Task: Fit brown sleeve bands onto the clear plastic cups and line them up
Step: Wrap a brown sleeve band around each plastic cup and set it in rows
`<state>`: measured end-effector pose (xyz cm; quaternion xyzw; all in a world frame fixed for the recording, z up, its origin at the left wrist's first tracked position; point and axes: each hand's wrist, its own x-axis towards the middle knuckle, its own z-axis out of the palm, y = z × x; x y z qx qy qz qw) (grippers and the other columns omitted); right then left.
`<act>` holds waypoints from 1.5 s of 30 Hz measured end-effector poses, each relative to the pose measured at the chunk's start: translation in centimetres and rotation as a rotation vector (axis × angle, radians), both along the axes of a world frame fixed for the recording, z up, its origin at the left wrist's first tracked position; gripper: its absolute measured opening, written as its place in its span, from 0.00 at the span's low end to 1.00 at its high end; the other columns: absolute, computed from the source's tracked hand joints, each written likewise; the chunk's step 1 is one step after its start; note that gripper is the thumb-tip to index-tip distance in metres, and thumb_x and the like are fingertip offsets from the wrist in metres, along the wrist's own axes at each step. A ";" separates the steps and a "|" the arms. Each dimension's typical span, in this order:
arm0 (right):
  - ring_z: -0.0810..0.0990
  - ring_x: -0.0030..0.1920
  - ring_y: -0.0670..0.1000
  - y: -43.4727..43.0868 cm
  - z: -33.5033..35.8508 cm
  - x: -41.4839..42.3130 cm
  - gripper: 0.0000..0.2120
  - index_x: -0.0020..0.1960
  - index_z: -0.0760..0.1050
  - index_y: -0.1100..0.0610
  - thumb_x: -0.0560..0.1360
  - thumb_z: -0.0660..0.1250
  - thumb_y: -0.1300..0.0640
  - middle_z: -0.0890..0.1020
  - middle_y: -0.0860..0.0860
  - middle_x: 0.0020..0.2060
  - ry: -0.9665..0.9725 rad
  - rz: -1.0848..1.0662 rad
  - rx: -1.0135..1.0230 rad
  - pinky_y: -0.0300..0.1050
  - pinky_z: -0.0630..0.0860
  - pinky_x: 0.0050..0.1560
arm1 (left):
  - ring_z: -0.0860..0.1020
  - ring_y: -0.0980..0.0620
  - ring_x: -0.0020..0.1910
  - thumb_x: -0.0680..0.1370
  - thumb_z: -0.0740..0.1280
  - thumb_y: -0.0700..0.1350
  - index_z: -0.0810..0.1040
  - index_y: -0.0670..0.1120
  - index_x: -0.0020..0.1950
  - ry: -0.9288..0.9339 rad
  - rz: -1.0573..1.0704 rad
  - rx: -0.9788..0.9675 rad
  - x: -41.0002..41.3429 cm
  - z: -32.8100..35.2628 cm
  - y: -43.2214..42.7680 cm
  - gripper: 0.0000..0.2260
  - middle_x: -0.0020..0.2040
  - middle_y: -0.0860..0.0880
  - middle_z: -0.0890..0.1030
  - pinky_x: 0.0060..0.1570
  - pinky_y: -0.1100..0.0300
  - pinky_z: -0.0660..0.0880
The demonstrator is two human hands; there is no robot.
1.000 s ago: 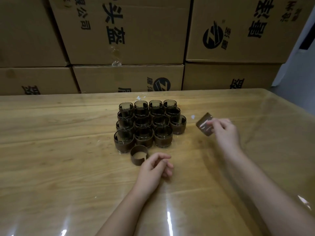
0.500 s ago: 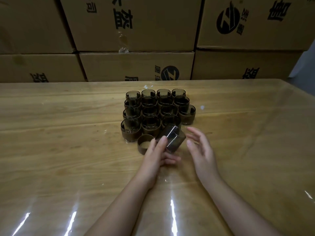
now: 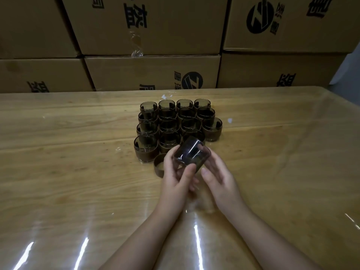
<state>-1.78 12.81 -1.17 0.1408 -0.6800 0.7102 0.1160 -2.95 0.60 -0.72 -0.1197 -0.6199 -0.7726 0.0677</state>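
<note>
A clear smoky plastic cup point(image 3: 191, 152) is held tilted above the table, with no band on it. My left hand point(image 3: 178, 178) grips it, thumb on the near side and fingers on the far left side. Beside the cup is my right hand point(image 3: 218, 178), fingers relaxed and touching its right side. A loose brown sleeve band point(image 3: 158, 165) stands on the table just left of my left hand. Behind it, several banded cups point(image 3: 178, 123) stand packed in rows.
The wooden table point(image 3: 78, 172) is covered with a glossy clear sheet. Stacked cardboard boxes point(image 3: 152, 73) form a wall along its far edge. The table's right edge point(image 3: 342, 114) slants away at the right.
My right hand brought the cup in from the right and passed it to my left hand. The left hand now holds it more firmly and the right hand rests closer against it.
</note>
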 end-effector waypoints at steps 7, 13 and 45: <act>0.66 0.73 0.45 -0.2 -0.1 0.1 0.25 0.71 0.65 0.38 0.76 0.65 0.44 0.71 0.39 0.70 0.073 -0.060 0.059 0.40 0.65 0.70 | 0.78 0.58 0.37 0.71 0.73 0.48 0.64 0.56 0.65 0.053 0.118 -0.071 -0.1 0.0 -0.3 0.27 0.61 0.45 0.75 0.33 0.63 0.75; 0.66 0.73 0.46 0.3 -0.3 -0.1 0.24 0.72 0.64 0.36 0.77 0.63 0.44 0.70 0.41 0.71 0.109 -0.169 0.126 0.51 0.64 0.71 | 0.79 0.57 0.41 0.68 0.76 0.45 0.68 0.62 0.64 0.092 0.166 -0.265 -0.1 0.0 -0.2 0.30 0.58 0.47 0.74 0.42 0.59 0.77; 0.65 0.73 0.46 0.2 0.1 0.4 0.23 0.72 0.66 0.42 0.78 0.61 0.43 0.70 0.42 0.71 0.092 -0.178 0.112 0.53 0.63 0.72 | 0.75 0.60 0.44 0.65 0.70 0.59 0.68 0.69 0.64 0.168 0.247 -0.389 -0.1 0.1 -0.4 0.28 0.51 0.56 0.71 0.43 0.67 0.74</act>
